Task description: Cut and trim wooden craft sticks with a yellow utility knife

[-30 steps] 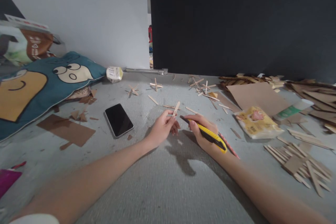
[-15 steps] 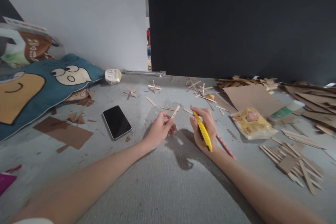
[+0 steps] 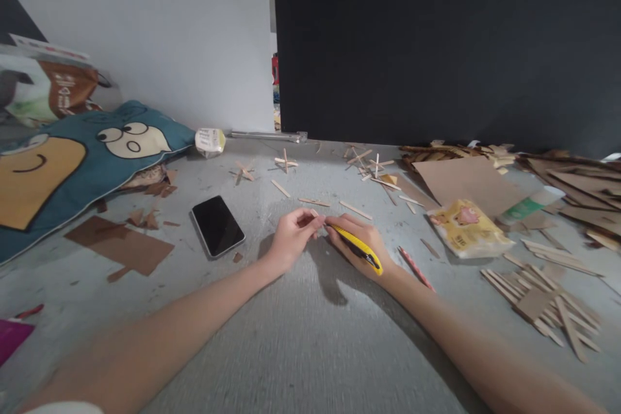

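My left hand (image 3: 291,236) is closed in a pinch on a small wooden stick (image 3: 315,213), held low against the grey floor (image 3: 301,336). Only the stick's tip shows past my fingers. My right hand (image 3: 361,242) grips a yellow utility knife (image 3: 356,247), its front end pointing left at the stick. The two hands meet at the stick. A black phone (image 3: 218,225) lies face up just left of my left hand.
Loose wooden sticks (image 3: 356,209) lie scattered beyond my hands. A red pencil (image 3: 414,267) and a yellow packet (image 3: 468,228) lie to the right, with cardboard sheets (image 3: 466,181) and a stick-and-card pile (image 3: 543,301). A blue cartoon cushion (image 3: 72,162) and brown card scraps (image 3: 121,246) lie left.
My left hand lowered the stick from upright to flat near the floor. My right hand turned the knife from upright and brought its tip left to the stick.
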Demonstrator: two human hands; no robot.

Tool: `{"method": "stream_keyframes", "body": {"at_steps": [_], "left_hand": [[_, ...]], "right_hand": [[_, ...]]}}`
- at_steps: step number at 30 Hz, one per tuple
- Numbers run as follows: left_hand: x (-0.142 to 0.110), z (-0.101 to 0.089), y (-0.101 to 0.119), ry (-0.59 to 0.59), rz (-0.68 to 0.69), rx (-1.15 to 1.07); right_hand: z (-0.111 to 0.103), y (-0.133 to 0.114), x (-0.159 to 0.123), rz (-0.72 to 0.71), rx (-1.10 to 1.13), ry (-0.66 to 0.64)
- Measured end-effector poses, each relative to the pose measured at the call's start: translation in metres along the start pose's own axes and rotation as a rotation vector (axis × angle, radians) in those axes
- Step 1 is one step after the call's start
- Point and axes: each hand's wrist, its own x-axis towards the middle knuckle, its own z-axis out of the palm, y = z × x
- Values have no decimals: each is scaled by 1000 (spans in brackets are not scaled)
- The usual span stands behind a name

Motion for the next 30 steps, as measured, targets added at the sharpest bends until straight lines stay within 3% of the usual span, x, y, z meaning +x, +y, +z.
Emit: {"method": "stream_keyframes", "body": {"at_steps": [3,8,13,21,26,30], "left_hand": [[0,0,0,78,28,-55],[-3,2,4,-2,-105,-101],[-2,0,-3,49,-42,8],[-3,1,-6,-100,-2,316],[-14,3,5,-199,188,738],[-21,3,10,-331,278,899]], "right_hand": [[1,-2,0,58,9,-5],[0,-4,-2,344,-3,218],[0,-6,-1,415,13,379],[-3,-1,3,516,219,436],[-5,3,0,535,251,470],[-4,8,-3,558,192,502]]}}
